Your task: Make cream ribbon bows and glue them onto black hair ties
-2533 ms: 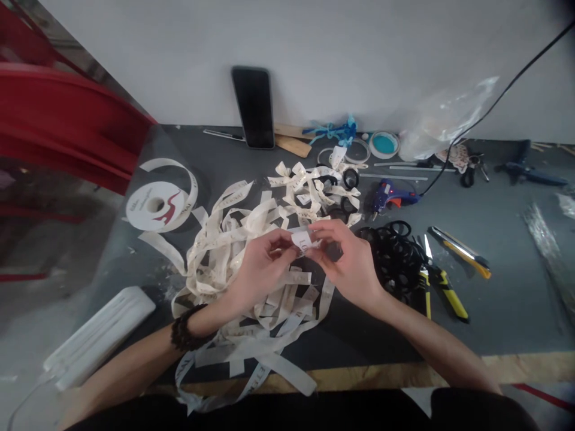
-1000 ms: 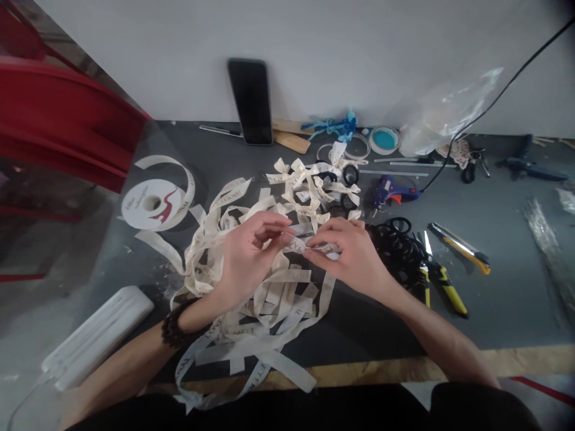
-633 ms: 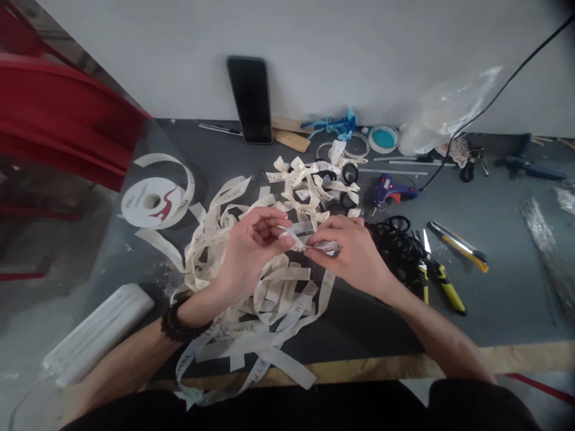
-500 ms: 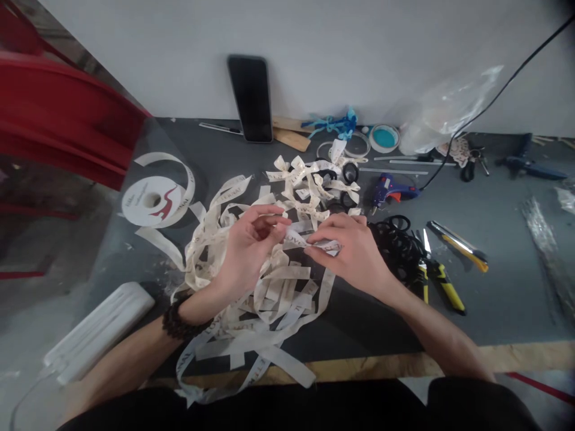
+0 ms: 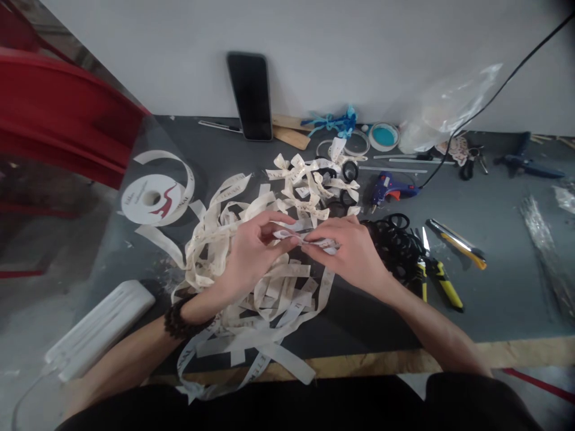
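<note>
Between my two hands is a short piece of printed white ribbon (image 5: 286, 235), pinched in at its middle with a loop on the left side. My left hand (image 5: 254, 248) grips it with thumb and fingers near the centre. My right hand (image 5: 348, 248) pinches it just right of the centre, its folded end showing under the fingers. Below and left of my hands lies a tangle of cream printed ribbon (image 5: 215, 230) with cut strips. Just beyond them is a cluster of ribbon bows (image 5: 309, 185), some next to black hair ties (image 5: 349, 172).
A ribbon spool (image 5: 153, 199) lies at left, a white power strip (image 5: 101, 329) nearer. At right are black hair ties (image 5: 393, 239), yellow-handled scissors (image 5: 442, 284), a utility knife (image 5: 458, 242) and a blue glue gun (image 5: 390, 188) with its cord. A phone (image 5: 251, 96) leans on the wall.
My left hand has moved slightly right and closed on the ribbon near its middle. The ribbon's left part, formerly flatter and angled, is now a narrow loop. My right hand keeps its pinch.
</note>
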### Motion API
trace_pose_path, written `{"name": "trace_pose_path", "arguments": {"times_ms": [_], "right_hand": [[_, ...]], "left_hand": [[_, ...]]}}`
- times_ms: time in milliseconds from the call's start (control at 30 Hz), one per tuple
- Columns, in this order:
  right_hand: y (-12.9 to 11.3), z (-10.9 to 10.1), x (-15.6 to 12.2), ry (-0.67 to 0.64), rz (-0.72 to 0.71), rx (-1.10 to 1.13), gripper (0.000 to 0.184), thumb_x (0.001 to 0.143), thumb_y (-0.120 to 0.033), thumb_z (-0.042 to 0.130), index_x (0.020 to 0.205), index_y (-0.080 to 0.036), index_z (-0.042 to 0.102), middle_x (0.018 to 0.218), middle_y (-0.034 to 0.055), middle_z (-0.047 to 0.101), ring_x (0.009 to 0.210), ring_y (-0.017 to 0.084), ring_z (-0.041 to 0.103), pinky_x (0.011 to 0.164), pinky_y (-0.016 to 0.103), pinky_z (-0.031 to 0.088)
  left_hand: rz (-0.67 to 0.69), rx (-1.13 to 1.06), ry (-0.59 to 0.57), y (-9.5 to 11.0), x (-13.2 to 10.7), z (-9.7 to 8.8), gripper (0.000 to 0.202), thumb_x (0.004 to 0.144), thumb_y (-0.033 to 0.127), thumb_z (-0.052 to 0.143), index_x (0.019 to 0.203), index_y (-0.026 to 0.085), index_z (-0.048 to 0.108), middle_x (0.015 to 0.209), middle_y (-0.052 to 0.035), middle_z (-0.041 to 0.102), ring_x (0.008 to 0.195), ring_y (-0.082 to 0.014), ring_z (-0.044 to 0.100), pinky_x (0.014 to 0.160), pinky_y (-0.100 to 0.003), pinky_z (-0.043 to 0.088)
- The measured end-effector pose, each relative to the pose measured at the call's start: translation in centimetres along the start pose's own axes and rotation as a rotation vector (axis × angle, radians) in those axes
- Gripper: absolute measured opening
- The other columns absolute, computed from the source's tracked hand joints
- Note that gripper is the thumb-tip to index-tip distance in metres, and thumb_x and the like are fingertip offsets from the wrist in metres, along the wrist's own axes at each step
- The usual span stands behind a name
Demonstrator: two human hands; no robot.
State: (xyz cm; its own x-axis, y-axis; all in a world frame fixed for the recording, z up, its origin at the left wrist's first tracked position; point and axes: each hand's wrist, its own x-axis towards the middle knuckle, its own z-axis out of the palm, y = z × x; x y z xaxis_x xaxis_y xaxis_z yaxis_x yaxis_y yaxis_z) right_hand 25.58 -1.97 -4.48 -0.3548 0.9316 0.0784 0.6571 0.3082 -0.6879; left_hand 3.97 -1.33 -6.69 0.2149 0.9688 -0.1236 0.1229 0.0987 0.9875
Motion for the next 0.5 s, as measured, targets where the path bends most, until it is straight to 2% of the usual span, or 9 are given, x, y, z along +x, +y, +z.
{"name": "trace_pose_path", "arguments": {"times_ms": [133,267,367,500], "right_hand": [[0.1,0.1,0.1,-0.050,0.033,0.021,0.004,0.095,-0.031,0.078,0.094,-0.028,0.081,0.093,-0.0032,0.083,0.086,0.019,0.076,0.086,0.040,0.042],[0.2,0.4,0.1,-0.040,0.028,0.027,0.001,0.094,-0.029,0.080,0.094,-0.028,0.081,0.095,-0.0039,0.083,0.089,0.019,0.076,0.086,0.038,0.042],[0.2,0.3,0.0,-0.028,0.011,0.034,0.001,0.094,-0.029,0.081,0.094,-0.027,0.081,0.093,-0.0039,0.082,0.088,0.019,0.075,0.085,0.038,0.042],[0.1,-0.1,0.1,-0.039,0.012,0.016,0.002,0.093,-0.026,0.080,0.092,-0.027,0.081,0.090,-0.0037,0.082,0.085,0.019,0.075,0.083,0.038,0.042]], "left_hand": [[0.050,0.132,0.022,0.4,-0.2,0.1,0.028,0.087,0.025,0.083,0.113,0.025,0.072,0.088,-0.0029,0.082,0.072,-0.0195,0.076,0.056,-0.029,0.053],[0.009,0.026,0.025,0.5,-0.2,0.2,0.039,0.078,0.020,0.090,0.112,0.024,0.072,0.071,0.0021,0.074,0.081,-0.0224,0.080,0.068,-0.029,0.062],[-0.074,-0.100,-0.043,0.2,0.0,0.1,0.048,0.074,0.027,0.095,0.117,0.025,0.073,0.069,0.0029,0.072,0.080,-0.0228,0.079,0.075,-0.032,0.066],[-0.136,-0.187,-0.049,-0.5,-0.1,0.2,0.037,0.088,0.039,0.086,0.121,0.026,0.074,0.081,-0.0027,0.078,0.082,-0.0214,0.078,0.073,-0.032,0.064]]}}
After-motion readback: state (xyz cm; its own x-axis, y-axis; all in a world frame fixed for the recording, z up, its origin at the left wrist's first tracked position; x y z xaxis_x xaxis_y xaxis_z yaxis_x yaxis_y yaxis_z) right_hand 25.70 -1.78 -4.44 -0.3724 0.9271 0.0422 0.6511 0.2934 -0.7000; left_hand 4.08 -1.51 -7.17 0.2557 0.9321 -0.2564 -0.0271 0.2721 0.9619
